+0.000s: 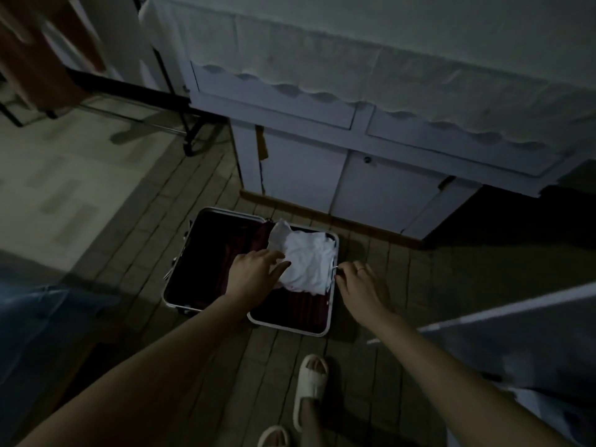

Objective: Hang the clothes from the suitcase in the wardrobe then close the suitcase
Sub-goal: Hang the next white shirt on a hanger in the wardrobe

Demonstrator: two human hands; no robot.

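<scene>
So the suitcase [225, 272] lies open flat on the floor [371, 285], long axis running left-right, 2 halves. White clothes [309, 262] are piled in the right half. Left hand [254, 275] rests fingers-spread on the clothes; right hand [361, 285] pinches something thin at the rim.

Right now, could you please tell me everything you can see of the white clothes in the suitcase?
The white clothes form one crumpled pile of soft, thin-looking fabric in the right half of the open suitcase, over its dark red lining. One corner sticks up at the back. The left hand touches the pile's left edge; the right hand is at its right edge.
</scene>
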